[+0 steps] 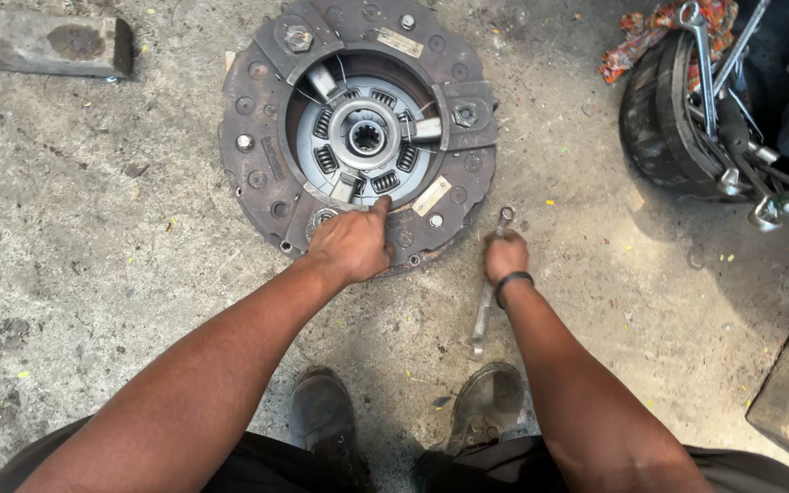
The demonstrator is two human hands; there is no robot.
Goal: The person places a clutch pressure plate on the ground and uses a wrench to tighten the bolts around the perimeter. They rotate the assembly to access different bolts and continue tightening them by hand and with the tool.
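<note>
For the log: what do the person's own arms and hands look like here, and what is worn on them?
Both forearms are bare to above the elbow, with no sleeves in view and no gloves. The left hand carries nothing on wrist or fingers that shows. The right hand has a dark band around its wrist, thin and plain. No rings or markings can be made out.
</note>
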